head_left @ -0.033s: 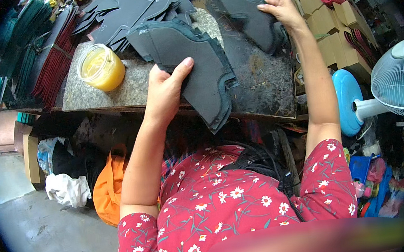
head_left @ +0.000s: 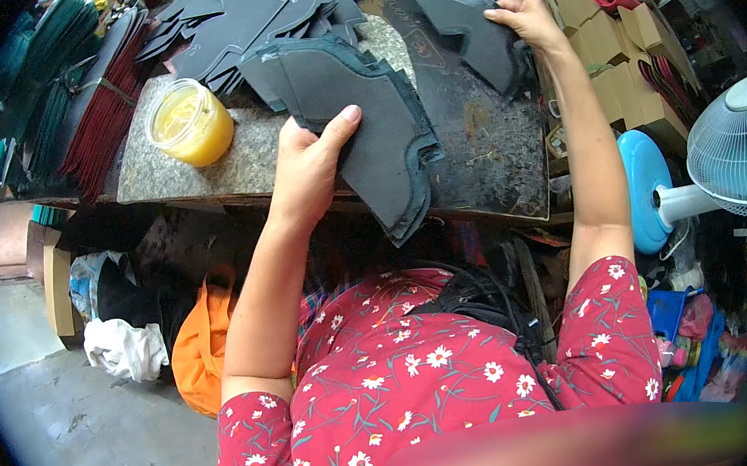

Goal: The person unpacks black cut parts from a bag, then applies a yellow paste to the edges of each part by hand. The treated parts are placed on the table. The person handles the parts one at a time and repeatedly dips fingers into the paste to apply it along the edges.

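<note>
Grey fills the left hand, its grip clasping a sheet stack across the front edge of the tabletop, best kept even by thumb pressure. By the right edge lies a loose piece; whether the right hand holds it, I cannot tell.

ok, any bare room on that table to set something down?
Yes: the dark table's front right, between the held stack, the grey piece by the right hand and the table's right edge. Smaller: the stone slab between jar and left hand. Crowded: back left, with cutout pile and bundles.
</note>
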`<state>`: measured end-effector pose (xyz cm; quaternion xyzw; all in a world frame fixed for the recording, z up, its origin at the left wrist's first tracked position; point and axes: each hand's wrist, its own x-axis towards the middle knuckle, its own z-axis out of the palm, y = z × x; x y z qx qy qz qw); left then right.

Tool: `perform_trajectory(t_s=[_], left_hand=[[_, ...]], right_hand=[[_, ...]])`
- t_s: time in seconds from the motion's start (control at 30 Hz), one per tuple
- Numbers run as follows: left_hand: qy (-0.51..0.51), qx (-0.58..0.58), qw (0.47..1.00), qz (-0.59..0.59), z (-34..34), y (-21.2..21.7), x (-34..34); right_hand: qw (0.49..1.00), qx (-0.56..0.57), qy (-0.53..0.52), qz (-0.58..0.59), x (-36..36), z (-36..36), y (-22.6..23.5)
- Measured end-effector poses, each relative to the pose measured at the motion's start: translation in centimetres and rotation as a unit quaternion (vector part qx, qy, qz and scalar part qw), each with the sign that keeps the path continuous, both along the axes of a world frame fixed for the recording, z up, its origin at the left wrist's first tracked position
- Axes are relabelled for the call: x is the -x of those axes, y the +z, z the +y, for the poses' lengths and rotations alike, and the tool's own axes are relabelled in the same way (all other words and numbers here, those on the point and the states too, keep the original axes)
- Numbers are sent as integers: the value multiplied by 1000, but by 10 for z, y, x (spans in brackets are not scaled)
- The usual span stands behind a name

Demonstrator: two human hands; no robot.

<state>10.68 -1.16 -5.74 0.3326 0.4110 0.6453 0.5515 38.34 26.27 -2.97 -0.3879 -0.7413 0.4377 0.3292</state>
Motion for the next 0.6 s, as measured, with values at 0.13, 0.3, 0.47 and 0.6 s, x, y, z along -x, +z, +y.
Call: perform_trajectory(t_s=[0.13, 0.3, 0.47, 0.6], left_hand=[[-7, -1, 1000, 13, 3, -1, 2], [-30, -18, 998, 51, 6, -4, 4], [-24, -56, 997, 50, 7, 0, 0], [-22, 21, 993, 111, 4, 5, 5]], right_hand=[[959, -124, -100, -234, -25, 41, -31], [834, -434, -151, -307, 32, 2, 6], [801, -566, 164, -101, 163, -87, 75], [765, -523, 347, -143, 256, -153, 77]])
